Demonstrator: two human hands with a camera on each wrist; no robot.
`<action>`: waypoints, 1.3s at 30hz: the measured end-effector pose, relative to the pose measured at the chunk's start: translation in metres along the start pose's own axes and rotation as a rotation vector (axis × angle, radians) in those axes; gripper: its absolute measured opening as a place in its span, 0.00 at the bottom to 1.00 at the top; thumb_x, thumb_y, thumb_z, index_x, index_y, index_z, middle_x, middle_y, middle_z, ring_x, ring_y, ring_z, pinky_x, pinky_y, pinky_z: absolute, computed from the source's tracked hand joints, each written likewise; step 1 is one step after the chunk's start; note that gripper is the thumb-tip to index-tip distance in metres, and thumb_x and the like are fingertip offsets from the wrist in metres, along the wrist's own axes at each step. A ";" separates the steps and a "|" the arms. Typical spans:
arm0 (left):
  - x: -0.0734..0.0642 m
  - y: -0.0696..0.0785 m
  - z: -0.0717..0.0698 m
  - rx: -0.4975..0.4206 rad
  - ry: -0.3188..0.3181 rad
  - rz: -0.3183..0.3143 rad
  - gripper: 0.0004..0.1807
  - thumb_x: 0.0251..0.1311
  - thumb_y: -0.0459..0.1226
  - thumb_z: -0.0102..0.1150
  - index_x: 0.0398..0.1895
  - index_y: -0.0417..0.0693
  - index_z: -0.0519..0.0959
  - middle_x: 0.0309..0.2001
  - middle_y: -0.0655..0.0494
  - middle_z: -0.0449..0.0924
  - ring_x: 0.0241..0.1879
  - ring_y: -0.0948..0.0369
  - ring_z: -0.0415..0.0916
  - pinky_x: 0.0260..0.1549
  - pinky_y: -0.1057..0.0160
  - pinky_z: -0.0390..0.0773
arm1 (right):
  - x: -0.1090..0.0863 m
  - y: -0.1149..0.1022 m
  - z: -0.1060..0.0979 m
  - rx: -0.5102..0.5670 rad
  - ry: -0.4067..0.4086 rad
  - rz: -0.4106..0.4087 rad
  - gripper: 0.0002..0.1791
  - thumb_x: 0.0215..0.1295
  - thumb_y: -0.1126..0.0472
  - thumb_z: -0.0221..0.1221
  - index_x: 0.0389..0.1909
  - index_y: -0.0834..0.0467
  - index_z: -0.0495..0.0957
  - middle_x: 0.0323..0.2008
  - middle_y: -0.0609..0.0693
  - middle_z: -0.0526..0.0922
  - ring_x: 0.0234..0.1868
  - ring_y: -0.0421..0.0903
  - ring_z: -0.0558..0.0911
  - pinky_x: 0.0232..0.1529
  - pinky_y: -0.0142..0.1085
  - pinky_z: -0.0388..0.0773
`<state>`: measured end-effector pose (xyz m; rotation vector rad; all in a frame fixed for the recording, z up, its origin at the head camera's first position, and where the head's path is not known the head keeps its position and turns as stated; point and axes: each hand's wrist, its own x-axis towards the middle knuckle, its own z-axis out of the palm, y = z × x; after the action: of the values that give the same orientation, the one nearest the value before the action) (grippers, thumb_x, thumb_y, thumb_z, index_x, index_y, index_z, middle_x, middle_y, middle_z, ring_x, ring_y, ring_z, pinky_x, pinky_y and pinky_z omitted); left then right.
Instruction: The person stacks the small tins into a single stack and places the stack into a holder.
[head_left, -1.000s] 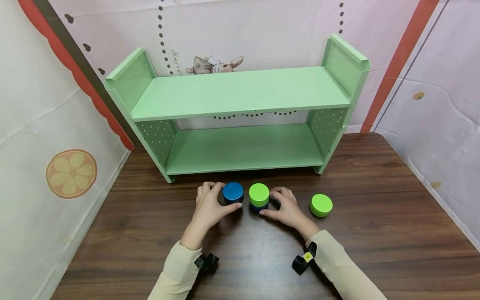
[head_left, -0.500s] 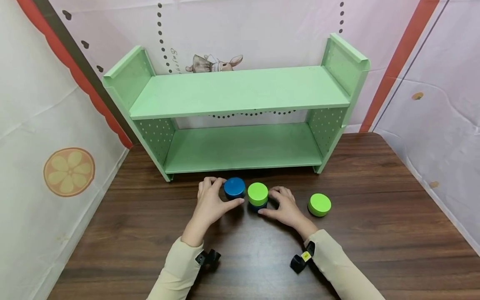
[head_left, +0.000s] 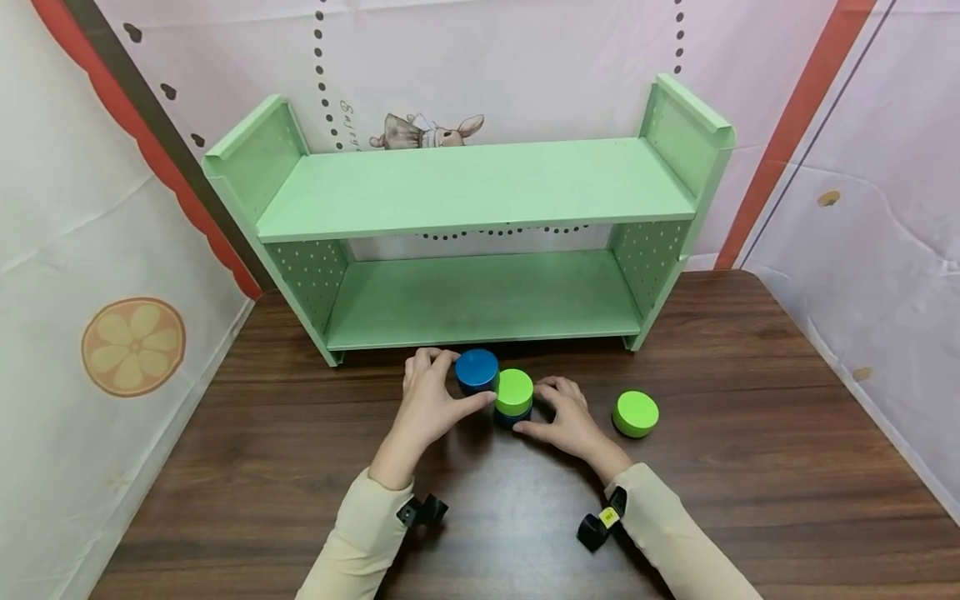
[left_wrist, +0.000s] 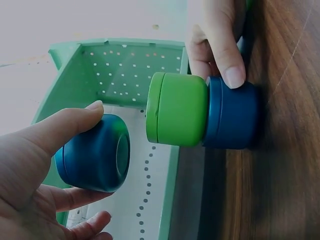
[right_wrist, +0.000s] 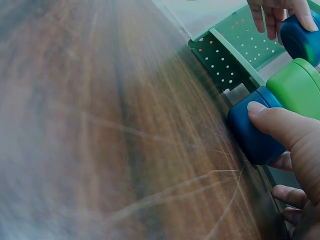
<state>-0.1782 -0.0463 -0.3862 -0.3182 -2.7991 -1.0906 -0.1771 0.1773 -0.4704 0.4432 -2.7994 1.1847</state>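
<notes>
My left hand (head_left: 426, 408) grips a small round blue jar (head_left: 477, 369) between thumb and fingers. In the left wrist view this jar hangs in the air, its base facing the stack and apart from it. The stack is a green jar (left_wrist: 177, 110) sitting on a second blue jar (left_wrist: 232, 115), which stands on the table. My right hand (head_left: 567, 423) holds that lower blue jar; its thumb (right_wrist: 275, 120) lies on the jar's side in the right wrist view. Another green jar (head_left: 636, 414) stands on the table to the right of my right hand.
A light green two-tier shelf (head_left: 480, 196) with perforated side panels stands behind the jars on the dark wooden table (head_left: 750, 467). Printed cloth (head_left: 135, 467) hangs at the back and both sides. A small black camera is strapped on each wrist.
My left hand has raised the blue jar and brought it rightward, closer to the stack. The right hand stays at the stack's lower jar.
</notes>
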 end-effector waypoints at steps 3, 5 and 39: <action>0.001 0.003 0.001 0.005 0.010 0.016 0.37 0.42 0.52 0.74 0.53 0.40 0.75 0.53 0.42 0.66 0.54 0.48 0.58 0.54 0.45 0.62 | 0.000 0.001 0.000 -0.001 0.000 0.004 0.27 0.48 0.49 0.72 0.49 0.57 0.79 0.54 0.60 0.72 0.59 0.60 0.66 0.58 0.60 0.60; 0.002 0.005 0.001 0.007 0.013 0.027 0.37 0.43 0.52 0.74 0.53 0.40 0.75 0.52 0.42 0.67 0.54 0.48 0.59 0.53 0.45 0.63 | -0.001 0.001 0.000 0.000 -0.001 0.007 0.27 0.48 0.49 0.72 0.49 0.57 0.79 0.55 0.60 0.72 0.59 0.60 0.66 0.58 0.60 0.59; 0.011 0.020 0.029 0.016 -0.076 0.090 0.35 0.44 0.52 0.73 0.51 0.42 0.75 0.55 0.41 0.65 0.56 0.46 0.58 0.57 0.44 0.62 | 0.000 0.002 0.001 0.008 0.007 -0.016 0.26 0.49 0.51 0.71 0.49 0.56 0.80 0.55 0.60 0.72 0.60 0.62 0.65 0.59 0.62 0.57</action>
<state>-0.1856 -0.0105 -0.3922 -0.4897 -2.8267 -1.0574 -0.1774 0.1781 -0.4721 0.4601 -2.7805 1.1930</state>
